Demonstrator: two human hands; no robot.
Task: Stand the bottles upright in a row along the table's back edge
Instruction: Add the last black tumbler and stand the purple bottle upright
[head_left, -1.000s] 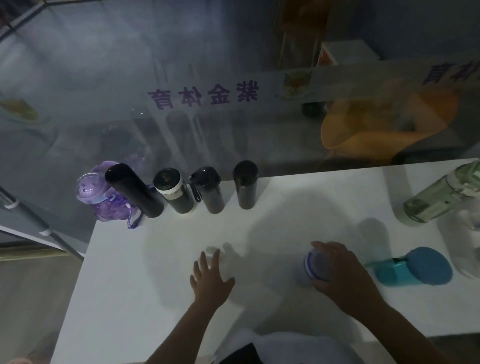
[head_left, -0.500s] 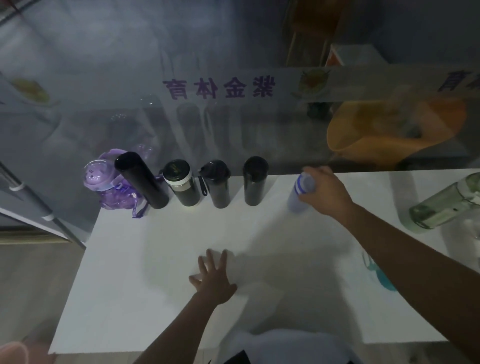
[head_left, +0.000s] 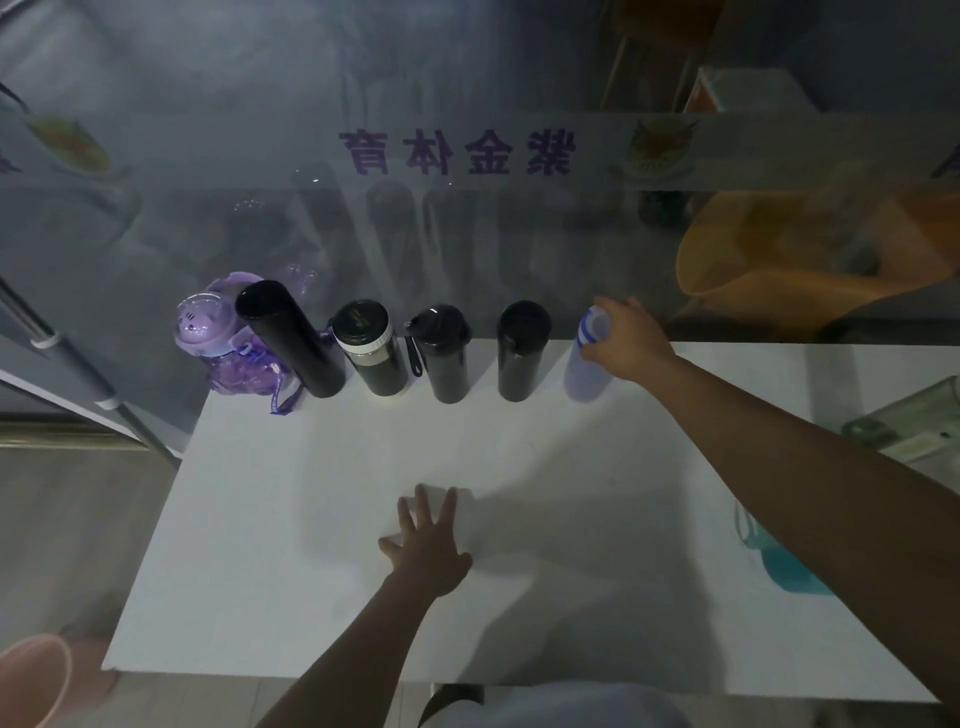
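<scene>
Along the back edge of the white table (head_left: 311, 571) stand a purple bottle (head_left: 218, 343), a tall black bottle (head_left: 291, 338), a black bottle with a white band (head_left: 371, 348), a black bottle with a strap (head_left: 441, 356) and another black bottle (head_left: 522, 351). At the right end of this row my right hand (head_left: 623, 338) grips the top of a pale bottle with a blue-and-white cap (head_left: 587, 364), which stands upright on the table. My left hand (head_left: 428, 545) rests flat on the table, fingers spread. A green bottle (head_left: 904, 421) and a teal bottle (head_left: 779, 556) lie at the right.
A glass wall with purple lettering rises right behind the table's back edge. An orange chair (head_left: 810, 249) shows through the glass. A pink bucket (head_left: 31, 675) stands on the floor at the lower left.
My right hand has carried the pale bottle from the table's front to the back edge and stood it at the right end of the row. My left hand stays flat.
</scene>
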